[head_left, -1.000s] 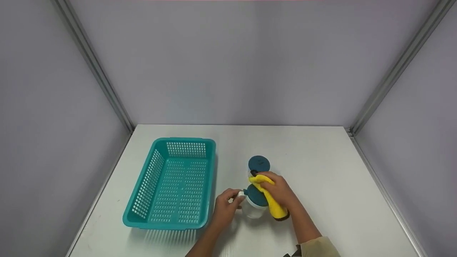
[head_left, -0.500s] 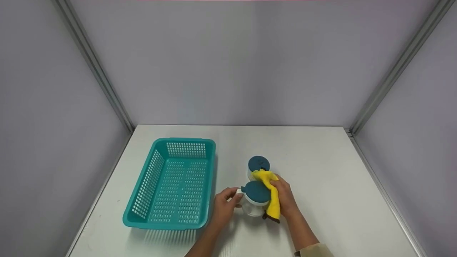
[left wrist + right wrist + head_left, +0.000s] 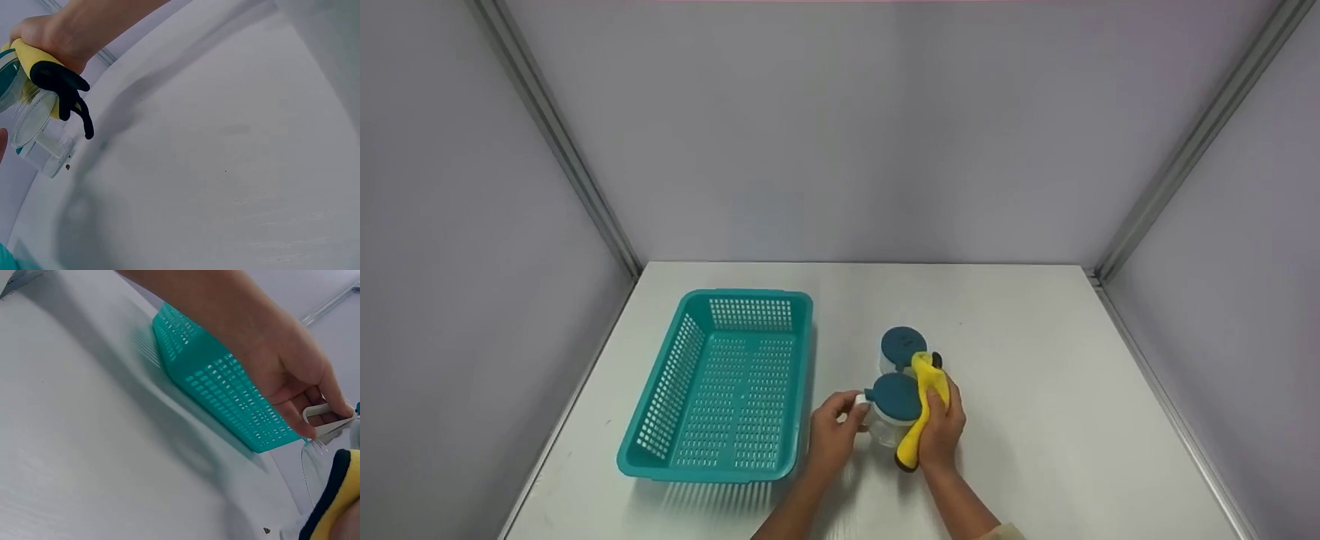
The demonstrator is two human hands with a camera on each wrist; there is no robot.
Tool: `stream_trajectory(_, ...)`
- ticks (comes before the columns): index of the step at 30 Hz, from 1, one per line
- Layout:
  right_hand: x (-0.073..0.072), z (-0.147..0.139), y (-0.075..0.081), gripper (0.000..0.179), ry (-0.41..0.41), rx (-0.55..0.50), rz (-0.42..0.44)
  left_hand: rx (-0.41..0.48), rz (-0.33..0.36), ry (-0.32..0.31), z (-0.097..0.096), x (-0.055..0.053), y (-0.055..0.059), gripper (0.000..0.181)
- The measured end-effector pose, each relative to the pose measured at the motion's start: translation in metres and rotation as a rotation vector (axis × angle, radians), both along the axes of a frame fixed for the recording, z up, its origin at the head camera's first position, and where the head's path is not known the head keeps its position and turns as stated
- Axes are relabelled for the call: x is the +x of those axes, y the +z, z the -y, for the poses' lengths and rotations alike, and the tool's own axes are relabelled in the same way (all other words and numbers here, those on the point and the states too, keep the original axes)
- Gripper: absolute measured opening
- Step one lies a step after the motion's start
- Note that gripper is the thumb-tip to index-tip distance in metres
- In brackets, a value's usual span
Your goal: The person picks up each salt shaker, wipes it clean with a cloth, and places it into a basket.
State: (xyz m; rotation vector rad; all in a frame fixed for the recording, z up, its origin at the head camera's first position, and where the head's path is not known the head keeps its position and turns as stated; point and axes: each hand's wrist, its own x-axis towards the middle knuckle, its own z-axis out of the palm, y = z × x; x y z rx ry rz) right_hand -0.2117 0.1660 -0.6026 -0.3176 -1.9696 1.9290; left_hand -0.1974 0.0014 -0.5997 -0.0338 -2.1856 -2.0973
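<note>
From the head view I see a person at a white tabletop (image 3: 1020, 322), working at the near part of it. The left hand (image 3: 834, 436) has fingers and thumb closed in a pinch on the white handle (image 3: 862, 402) of a clear jar (image 3: 887, 431) with a dark blue lid (image 3: 897, 396). The right hand (image 3: 946, 429) is curled round a yellow cloth (image 3: 931, 377) with dark edging, pressed along the jar's right side. A second jar (image 3: 904, 346), lidded in the same blue, stands just beyond on the far side. Well to the left lies a teal basket (image 3: 712, 475), its walls pierced with small holes. A beige sleeve (image 3: 1003, 533) shows at the near edge.

In the left wrist view, the cloth's dark end dangles from the right hand, and the first jar's round base faces me; it seems held off the tabletop. The second jar stands behind, a dark speck (image 3: 68, 167) beside its foot.

From the right wrist, the left hand's grip on the looped handle is plain, with the basket behind; the cloth and part of the right hand fill the lower corner.
</note>
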Motion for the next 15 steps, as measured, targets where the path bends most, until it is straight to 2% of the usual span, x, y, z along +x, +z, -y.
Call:
stream_trajectory(4,0.0016,0.0032,-0.0005,0.040,-0.045,0.057,-0.091,-0.002,-0.005,-0.016,-0.0004,-0.0011,0.0000,0.020)
stream_trajectory(5,0.0016,0.0038,-0.0007,0.039,-0.055,0.069,-0.122,0.003,-0.005,-0.026,-0.0003,0.0003,0.0046,0.021)
stream_trajectory(9,0.0010,0.0064,0.0000,0.037,-0.095,0.135,-0.262,0.009,0.013,-0.037,-0.0023,0.0008,0.0074,0.021)
stream_trajectory(15,-0.0005,0.0105,-0.0001,0.040,-0.145,0.223,-0.416,0.010,-0.051,0.001,-0.0083,0.0036,0.0048,0.016)
